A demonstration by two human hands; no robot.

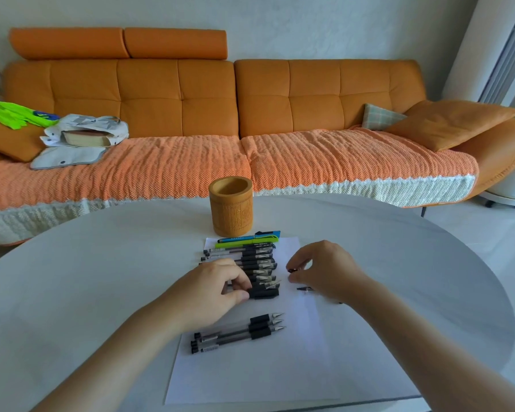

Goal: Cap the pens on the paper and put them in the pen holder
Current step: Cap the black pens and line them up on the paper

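Observation:
A white sheet of paper [295,367] lies on the table. Several black gel pens [257,261] lie in a row on its far half, with a blue pen [250,237] and a green pen [244,242] beyond them. Three uncapped black pens [238,333] lie nearer me. My left hand [217,288] pinches a black pen [263,292] at the near end of the row. My right hand [324,269] holds a small black cap [292,269] between thumb and finger. Another loose cap [305,289] lies under it. The bamboo pen holder [231,206] stands upright behind the paper.
The round white table [101,278] curves away on the right, with floor beyond. An orange sofa [208,99] sits behind it, carrying a bag with a book [84,135] and cushions [452,123].

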